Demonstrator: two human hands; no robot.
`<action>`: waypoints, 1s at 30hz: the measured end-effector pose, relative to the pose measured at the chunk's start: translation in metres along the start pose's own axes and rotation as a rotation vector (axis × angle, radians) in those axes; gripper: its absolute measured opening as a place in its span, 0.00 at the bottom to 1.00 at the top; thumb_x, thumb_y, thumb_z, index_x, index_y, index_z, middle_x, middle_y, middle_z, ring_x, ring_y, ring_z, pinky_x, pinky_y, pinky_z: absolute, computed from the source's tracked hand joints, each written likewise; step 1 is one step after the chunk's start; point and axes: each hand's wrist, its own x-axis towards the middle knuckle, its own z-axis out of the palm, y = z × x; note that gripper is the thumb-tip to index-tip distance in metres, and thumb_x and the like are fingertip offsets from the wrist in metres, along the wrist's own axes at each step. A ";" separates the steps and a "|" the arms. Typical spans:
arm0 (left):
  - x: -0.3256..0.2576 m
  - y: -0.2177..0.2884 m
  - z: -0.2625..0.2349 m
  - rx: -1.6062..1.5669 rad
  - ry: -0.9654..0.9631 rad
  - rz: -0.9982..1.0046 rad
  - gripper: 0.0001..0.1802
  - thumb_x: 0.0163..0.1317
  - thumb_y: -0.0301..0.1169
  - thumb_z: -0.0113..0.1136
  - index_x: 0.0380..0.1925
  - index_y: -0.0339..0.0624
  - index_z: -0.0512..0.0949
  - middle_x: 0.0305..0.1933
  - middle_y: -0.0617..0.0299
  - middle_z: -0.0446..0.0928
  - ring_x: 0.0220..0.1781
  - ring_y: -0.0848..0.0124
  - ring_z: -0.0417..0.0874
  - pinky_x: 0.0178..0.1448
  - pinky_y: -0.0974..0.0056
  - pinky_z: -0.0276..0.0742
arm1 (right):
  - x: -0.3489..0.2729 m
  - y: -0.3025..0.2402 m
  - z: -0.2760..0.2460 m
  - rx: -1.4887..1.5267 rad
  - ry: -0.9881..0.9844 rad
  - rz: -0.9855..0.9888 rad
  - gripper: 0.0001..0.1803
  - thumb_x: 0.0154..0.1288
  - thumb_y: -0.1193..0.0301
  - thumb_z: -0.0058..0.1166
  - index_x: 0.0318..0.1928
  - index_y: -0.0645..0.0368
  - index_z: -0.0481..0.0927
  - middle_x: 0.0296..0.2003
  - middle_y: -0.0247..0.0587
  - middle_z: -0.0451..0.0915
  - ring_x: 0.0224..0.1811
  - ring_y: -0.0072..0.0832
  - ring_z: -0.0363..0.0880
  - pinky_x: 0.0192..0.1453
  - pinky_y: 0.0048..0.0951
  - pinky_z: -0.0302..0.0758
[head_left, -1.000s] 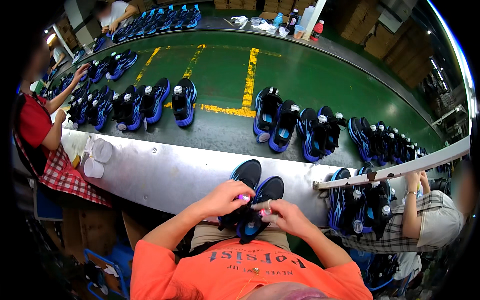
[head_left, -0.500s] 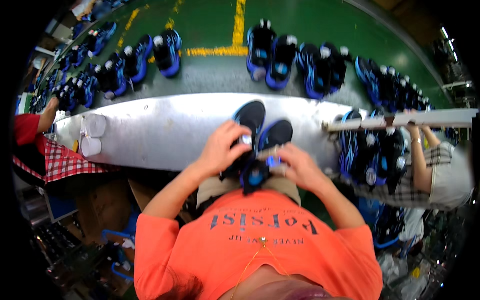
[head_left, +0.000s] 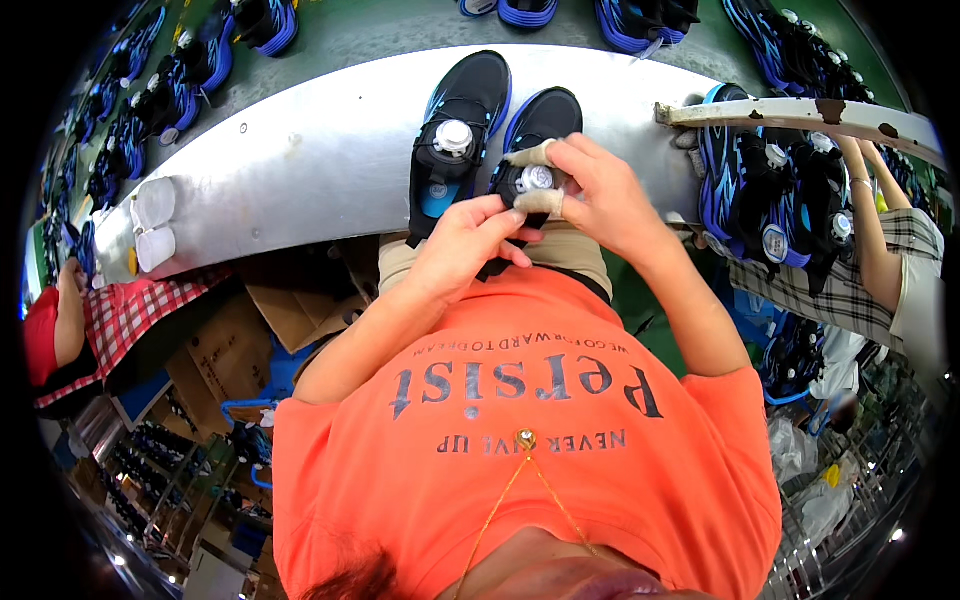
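Two black shoes with blue soles stand side by side on the metal bench, toes away from me. The left shoe (head_left: 474, 92) has a white round dial (head_left: 453, 137) on its tongue; no hand is on it. On the right shoe (head_left: 546, 112) sits a clear-and-white dial (head_left: 536, 178). My right hand (head_left: 605, 195), with beige covers on thumb and forefinger, grips this dial from both sides. At the same shoe's collar, my left hand (head_left: 468, 243) is closed, its fingertips close to my right thumb; what they pinch is partly hidden.
The curved metal bench (head_left: 300, 150) carries two white plastic containers (head_left: 154, 225) at its left. A white bar (head_left: 800, 113) and more shoes (head_left: 770, 195) are at right, by a co-worker's arm (head_left: 872, 225). Another person's arm (head_left: 69, 315) shows far left. Shoe rows line the conveyor beyond.
My view has tilted down, so bench and shoes sit higher in the picture. My left hand has gone from the left shoe to the right shoe's collar. My right hand stays at the right shoe's dial.
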 end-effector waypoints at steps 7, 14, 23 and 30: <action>0.001 -0.002 0.015 -0.158 0.059 0.021 0.14 0.73 0.28 0.46 0.51 0.31 0.74 0.51 0.55 0.78 0.52 0.67 0.81 0.49 0.66 0.79 | -0.001 -0.001 0.004 0.042 0.050 0.132 0.21 0.53 0.66 0.66 0.50 0.49 0.81 0.31 0.38 0.72 0.30 0.32 0.73 0.36 0.30 0.73; 0.002 -0.002 0.015 -0.177 0.063 -0.007 0.14 0.73 0.27 0.46 0.52 0.31 0.73 0.53 0.55 0.78 0.53 0.66 0.81 0.50 0.65 0.79 | 0.000 -0.002 0.000 0.129 -0.017 0.126 0.21 0.56 0.67 0.64 0.52 0.45 0.81 0.30 0.39 0.69 0.33 0.35 0.74 0.37 0.30 0.73; 0.005 -0.006 0.021 -0.217 0.076 0.019 0.14 0.73 0.28 0.45 0.52 0.32 0.73 0.52 0.54 0.78 0.52 0.65 0.81 0.49 0.65 0.80 | 0.006 0.013 -0.007 0.098 -0.033 -0.062 0.19 0.54 0.68 0.65 0.49 0.49 0.82 0.33 0.41 0.73 0.31 0.36 0.76 0.35 0.31 0.74; -0.017 0.048 0.008 0.482 -0.061 -0.056 0.11 0.68 0.30 0.53 0.46 0.37 0.78 0.42 0.56 0.80 0.41 0.68 0.82 0.44 0.65 0.79 | 0.000 0.006 0.018 0.199 0.152 0.153 0.18 0.56 0.67 0.64 0.49 0.54 0.82 0.30 0.38 0.73 0.28 0.30 0.73 0.35 0.29 0.72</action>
